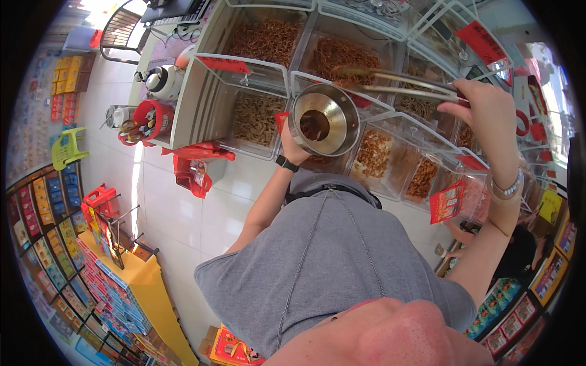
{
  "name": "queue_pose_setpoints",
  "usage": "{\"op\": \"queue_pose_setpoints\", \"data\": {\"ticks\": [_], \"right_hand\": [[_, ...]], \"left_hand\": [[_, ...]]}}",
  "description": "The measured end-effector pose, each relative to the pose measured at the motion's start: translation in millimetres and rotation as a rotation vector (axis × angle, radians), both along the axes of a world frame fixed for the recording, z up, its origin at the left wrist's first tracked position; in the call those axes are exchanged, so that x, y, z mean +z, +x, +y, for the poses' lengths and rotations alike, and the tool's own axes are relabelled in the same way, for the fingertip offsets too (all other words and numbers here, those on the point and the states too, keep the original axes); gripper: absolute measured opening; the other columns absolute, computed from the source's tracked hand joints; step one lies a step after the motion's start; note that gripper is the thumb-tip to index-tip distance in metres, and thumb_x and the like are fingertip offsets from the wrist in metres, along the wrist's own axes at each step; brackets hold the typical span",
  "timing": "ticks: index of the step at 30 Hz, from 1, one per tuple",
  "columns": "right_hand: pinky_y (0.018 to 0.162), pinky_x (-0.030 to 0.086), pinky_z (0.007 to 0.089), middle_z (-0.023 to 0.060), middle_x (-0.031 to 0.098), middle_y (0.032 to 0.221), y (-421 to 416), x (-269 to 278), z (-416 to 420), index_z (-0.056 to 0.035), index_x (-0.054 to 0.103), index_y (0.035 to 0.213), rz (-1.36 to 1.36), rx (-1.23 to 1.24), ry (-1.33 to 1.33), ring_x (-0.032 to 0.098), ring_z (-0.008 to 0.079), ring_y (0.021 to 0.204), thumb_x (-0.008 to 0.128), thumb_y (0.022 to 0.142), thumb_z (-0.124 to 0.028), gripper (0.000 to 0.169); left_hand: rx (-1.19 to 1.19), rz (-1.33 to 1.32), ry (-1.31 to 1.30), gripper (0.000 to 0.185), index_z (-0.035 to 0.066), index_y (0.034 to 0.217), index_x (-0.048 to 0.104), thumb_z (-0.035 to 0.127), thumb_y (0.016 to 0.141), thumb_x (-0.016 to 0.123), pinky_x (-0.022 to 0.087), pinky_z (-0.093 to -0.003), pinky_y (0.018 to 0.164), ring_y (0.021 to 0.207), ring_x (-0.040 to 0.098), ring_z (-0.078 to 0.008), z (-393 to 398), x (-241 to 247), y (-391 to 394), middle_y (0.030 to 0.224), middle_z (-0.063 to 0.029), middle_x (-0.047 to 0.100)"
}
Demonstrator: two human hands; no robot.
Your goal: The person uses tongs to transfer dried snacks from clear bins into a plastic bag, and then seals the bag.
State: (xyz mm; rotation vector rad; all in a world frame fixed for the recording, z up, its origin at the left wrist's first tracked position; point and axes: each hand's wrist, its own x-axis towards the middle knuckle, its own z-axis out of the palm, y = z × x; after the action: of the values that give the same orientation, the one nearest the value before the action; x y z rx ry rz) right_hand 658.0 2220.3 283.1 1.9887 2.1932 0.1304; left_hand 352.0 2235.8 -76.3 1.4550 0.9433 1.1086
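My left hand (pixel 293 145) grips a wide stainless-steel funnel (pixel 338 107) by its left side. Through the funnel's neck shows something reddish-brown, and a bit of red packaging (pixel 280 121) sticks out beside it. My right hand (pixel 487 103) is shut on the handle end of metal tongs (pixel 412 84). The tongs reach left, their tips above the funnel's far edge, in front of a bin of brown shredded dried food (pixel 345 59). Whether the tips hold food I cannot tell. A bin of golden-brown and pale flakes (pixel 374 153) lies just right of the funnel.
Clear bins with hinged lids surround my hands, including one of thin dried strips (pixel 258 119). Raised lid edges (pixel 293 82) stand near the funnel. At left are a red bucket (pixel 155 121) with scissors (pixel 131 130) and a red-lined bin (pixel 194 176). A person (pixel 517 251) is at right.
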Motion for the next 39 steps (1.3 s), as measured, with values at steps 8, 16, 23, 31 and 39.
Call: {"op": "queue_pose_setpoints", "data": {"ticks": [8,16,23,31,39], "right_hand": [[0.062,0.055,0.0392,0.0124,0.069,0.074,25,-203,130,-0.0018,0.071,0.077,-0.133,-0.126,-0.219,0.069,0.0289,0.074,0.066,0.075,-0.064,0.062],[0.066,0.06,0.0479,0.0138,0.073,0.091,-44,-347,195,-0.0022,0.075,0.096,-0.251,-0.189,-0.297,0.072,0.0308,0.083,0.067,0.084,-0.036,0.036],[0.072,0.058,0.04,0.0162,0.072,0.092,4,-342,215,-0.0029,0.074,0.094,0.02,-0.077,-0.257,0.071,0.0302,0.088,0.072,0.083,-0.03,0.029],[0.066,0.052,0.046,0.0223,0.065,0.074,55,-293,160,0.0044,0.066,0.073,0.175,-0.188,-0.377,0.065,0.0386,0.074,0.068,0.08,-0.054,0.059],[0.062,0.05,0.0462,0.0206,0.061,0.066,80,-224,109,0.0009,0.065,0.065,0.127,-0.098,-0.286,0.063,0.0383,0.067,0.06,0.081,-0.062,0.066]], "left_hand": [[-0.024,0.088,-0.022,0.076,0.005,0.121,0.054,0.023,0.056,0.089,0.05,-0.0361,0.088,0.103,0.061,-0.0257,8,1,-1,0.112,-0.0111,0.061],[-0.097,0.06,-0.032,0.074,0.001,0.128,0.05,0.011,0.064,0.086,0.051,-0.0358,0.092,0.109,0.061,-0.0216,21,17,10,0.121,-0.0121,0.061],[-0.071,-0.015,-0.126,0.081,0.005,0.125,0.052,0.024,0.056,0.091,0.049,-0.0365,0.09,0.104,0.062,-0.0244,28,11,14,0.114,-0.0108,0.062],[-0.078,0.022,-0.057,0.078,0.005,0.123,0.053,0.024,0.057,0.09,0.049,-0.0368,0.089,0.104,0.061,-0.0253,28,13,13,0.113,-0.011,0.062],[-0.034,0.114,0.007,0.067,0.005,0.113,0.057,0.024,0.056,0.088,0.05,-0.0365,0.084,0.097,0.063,-0.0279,24,15,14,0.105,-0.0106,0.064]]}}
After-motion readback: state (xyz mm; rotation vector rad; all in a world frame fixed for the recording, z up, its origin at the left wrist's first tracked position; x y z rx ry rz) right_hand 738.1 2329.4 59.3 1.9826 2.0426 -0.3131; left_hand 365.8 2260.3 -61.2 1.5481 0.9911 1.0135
